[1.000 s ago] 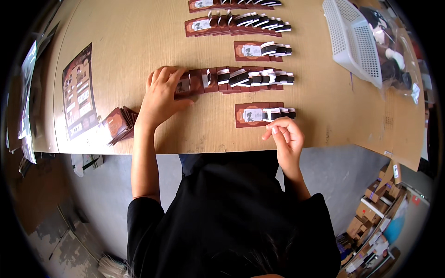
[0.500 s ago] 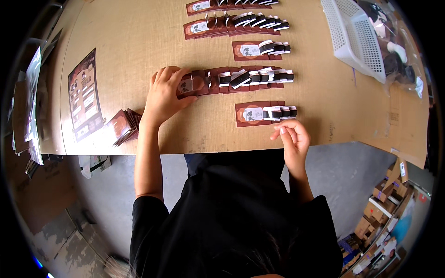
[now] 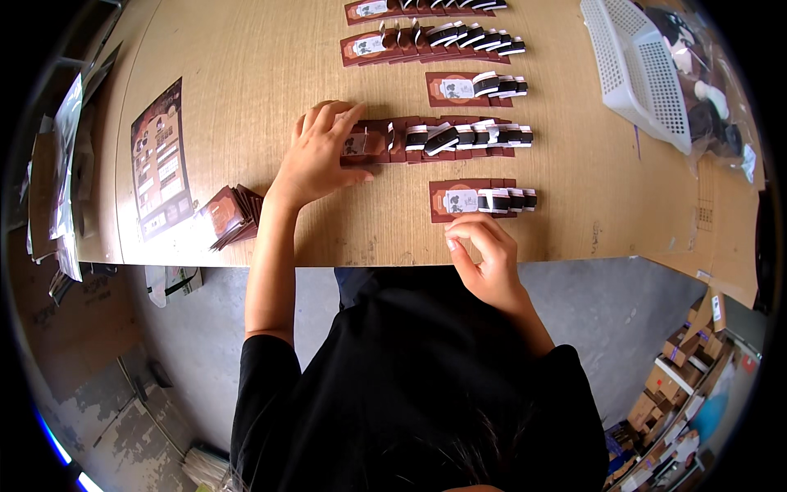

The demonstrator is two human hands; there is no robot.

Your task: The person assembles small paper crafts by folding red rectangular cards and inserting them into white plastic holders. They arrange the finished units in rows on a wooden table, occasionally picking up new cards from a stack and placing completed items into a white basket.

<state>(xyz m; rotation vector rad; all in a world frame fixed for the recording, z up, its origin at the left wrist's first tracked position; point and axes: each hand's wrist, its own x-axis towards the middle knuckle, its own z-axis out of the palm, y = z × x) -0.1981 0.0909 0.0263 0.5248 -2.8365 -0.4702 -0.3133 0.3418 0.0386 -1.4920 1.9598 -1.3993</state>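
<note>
One long card row point(image 3: 438, 139) on table point(image 3: 254, 74), left end under left hand point(image 3: 318, 160), thumb and fingers parted; right hand point(image 3: 488, 254) curled, grip unclear, beside short row point(image 3: 455, 201). Cards point(image 3: 375, 148) probably light, stiff, slippery: hold by edges.

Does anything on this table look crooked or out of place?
Yes: in the maroon card row at the left hand, one black-and-white piece sits slanted, while the pieces beside it lie straighter. The maroon card stack to that hand's lower left also looks unevenly fanned.
</note>
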